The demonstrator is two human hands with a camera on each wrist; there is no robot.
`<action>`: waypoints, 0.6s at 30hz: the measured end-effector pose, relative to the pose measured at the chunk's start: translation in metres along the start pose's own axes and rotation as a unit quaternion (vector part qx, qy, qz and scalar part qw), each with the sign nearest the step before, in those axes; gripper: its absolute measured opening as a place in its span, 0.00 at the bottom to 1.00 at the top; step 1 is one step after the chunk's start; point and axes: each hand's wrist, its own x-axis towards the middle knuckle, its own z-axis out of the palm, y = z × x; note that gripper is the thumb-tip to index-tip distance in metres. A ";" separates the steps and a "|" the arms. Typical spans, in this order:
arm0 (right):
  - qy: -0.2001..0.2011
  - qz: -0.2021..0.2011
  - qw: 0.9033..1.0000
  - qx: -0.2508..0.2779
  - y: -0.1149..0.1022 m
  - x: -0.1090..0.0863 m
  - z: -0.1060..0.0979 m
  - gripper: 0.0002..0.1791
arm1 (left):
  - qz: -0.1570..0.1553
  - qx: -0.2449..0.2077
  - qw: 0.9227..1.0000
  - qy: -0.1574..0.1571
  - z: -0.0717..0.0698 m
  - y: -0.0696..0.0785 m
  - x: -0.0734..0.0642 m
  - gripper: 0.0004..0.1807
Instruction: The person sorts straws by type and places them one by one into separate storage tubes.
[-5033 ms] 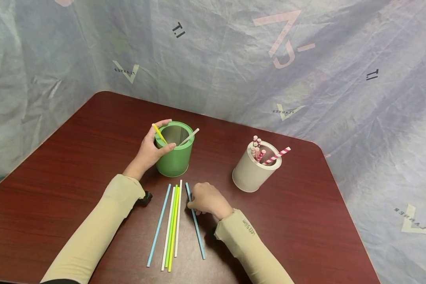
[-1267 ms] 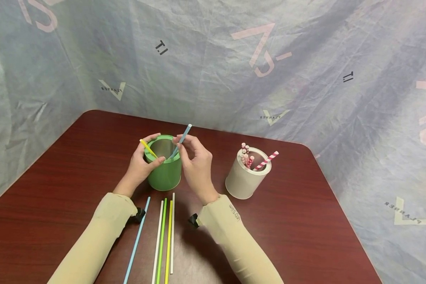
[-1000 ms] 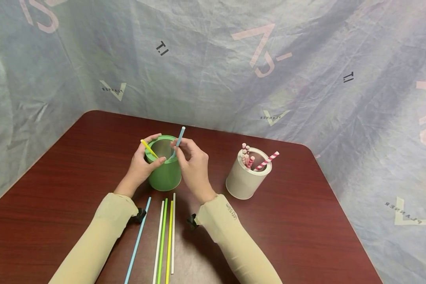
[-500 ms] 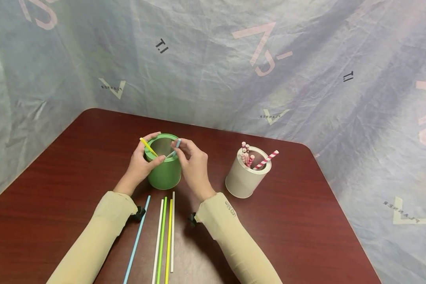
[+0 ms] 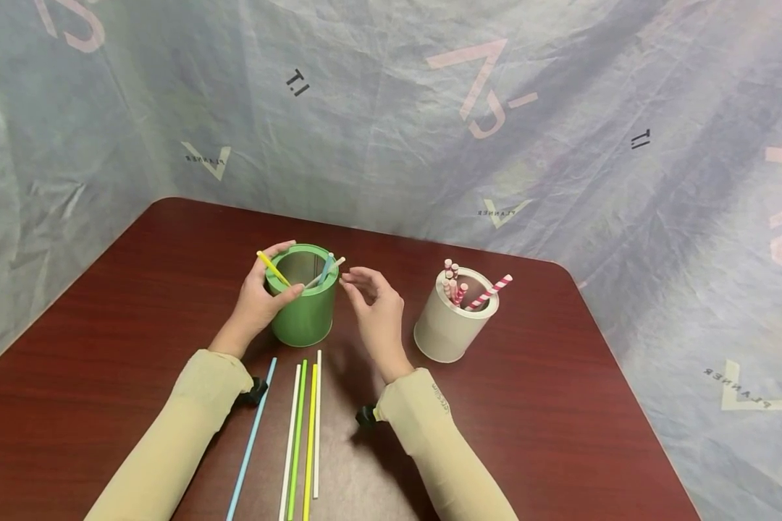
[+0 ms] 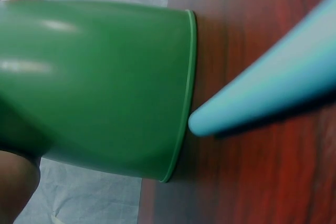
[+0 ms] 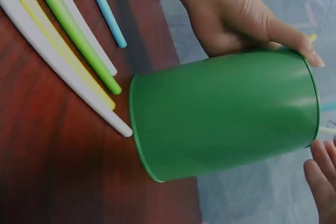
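Note:
In the head view my left hand [image 5: 250,307] holds the green can [image 5: 302,322] at its left side, thumb over the front rim and fingers behind. A yellow straw [image 5: 274,269], a light blue straw [image 5: 326,268] and a white straw [image 5: 337,265] lean inside the can, their tops above the rim. Just right of the can, my right hand [image 5: 379,315] holds nothing, its fingers loosely bent and apart from the straws. The right wrist view shows the can's side with the left hand [image 7: 236,19] on it and the right fingertips [image 7: 320,166] near the rim.
Several plain straws lie before the can: a blue straw [image 5: 253,438], a white straw [image 5: 289,441], a green straw [image 5: 297,438], a yellow straw [image 5: 310,441] and another white straw [image 5: 318,423]. A cream can [image 5: 446,329] with red-and-white striped straws stands at right.
My right hand took a blue straw from the table, lowered it into the green can, let go and moved off to the right. The left hand stays on the can.

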 end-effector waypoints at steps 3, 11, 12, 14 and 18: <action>-0.007 0.031 0.999 -0.011 0.006 -0.004 -0.002 0.10 | 0.001 0.004 1.000 0.001 0.001 -0.002 0.000 0.40; -0.102 0.119 0.980 -0.125 0.016 -0.017 -0.005 0.11 | 0.004 -0.006 1.000 0.005 0.002 0.000 0.000 0.41; -0.116 0.126 0.976 -0.133 0.017 -0.019 -0.005 0.11 | 0.004 -0.006 1.000 0.005 0.002 0.000 0.000 0.41; -0.143 0.135 0.970 -0.144 0.019 -0.022 -0.004 0.13 | 0.004 -0.009 1.000 0.005 0.002 0.000 0.000 0.41; -0.192 0.152 0.955 -0.165 0.018 -0.029 -0.002 0.13 | 0.001 -0.016 1.000 0.003 0.002 0.000 0.000 0.40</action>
